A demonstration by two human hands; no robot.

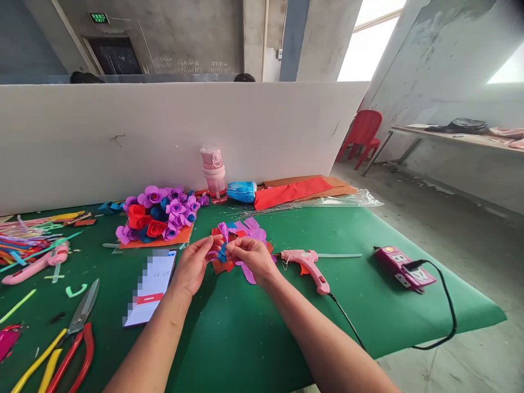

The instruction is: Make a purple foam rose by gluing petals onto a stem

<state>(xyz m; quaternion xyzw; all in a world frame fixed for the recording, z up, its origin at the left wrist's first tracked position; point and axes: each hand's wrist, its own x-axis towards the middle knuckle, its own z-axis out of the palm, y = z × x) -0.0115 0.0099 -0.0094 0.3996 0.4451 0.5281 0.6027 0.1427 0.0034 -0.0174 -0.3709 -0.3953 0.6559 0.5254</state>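
Note:
My left hand and my right hand meet over a loose pile of purple, red and blue paper pieces on the green table. The fingers of both hands are pinched around a small purple piece that stands up between them. Blue paper shows just below the fingertips. Right of the pile lies a pink glue gun with a clear glue stick in its back. Finished paper flowers in purple, red and blue are heaped at the back left.
A phone lies left of my left forearm. Scissors, pliers and colored strips occupy the left side. A pink bottle and red paper stand or lie at the back. A corded power strip sits right.

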